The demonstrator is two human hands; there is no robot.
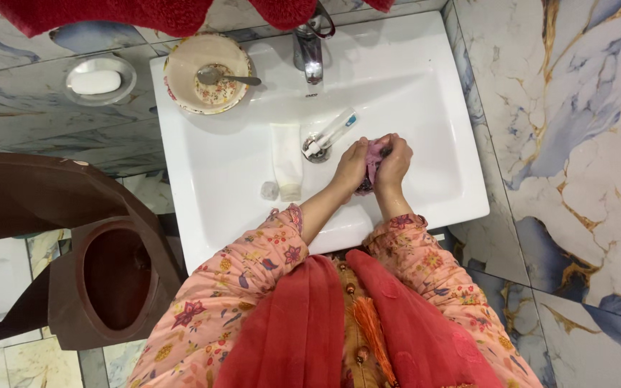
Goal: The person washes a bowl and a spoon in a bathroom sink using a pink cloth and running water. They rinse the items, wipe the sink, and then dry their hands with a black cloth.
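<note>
While pressed between both hands (372, 164), pink cloth (373, 154) over sink (425, 108).

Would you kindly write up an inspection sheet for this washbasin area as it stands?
Surface: white washbasin, tap at the back.
Job's things: small purple cloth bunched between both hands over the bowl.
Clutter: floral bowl with spoon, white tube, toothbrush by the drain, soap in a dish.
Grippers: left hand and right hand both closed on the cloth.
Cables: nothing seen.
Surroundings: marbled tiles, brown plastic seat, red towel above.
</note>
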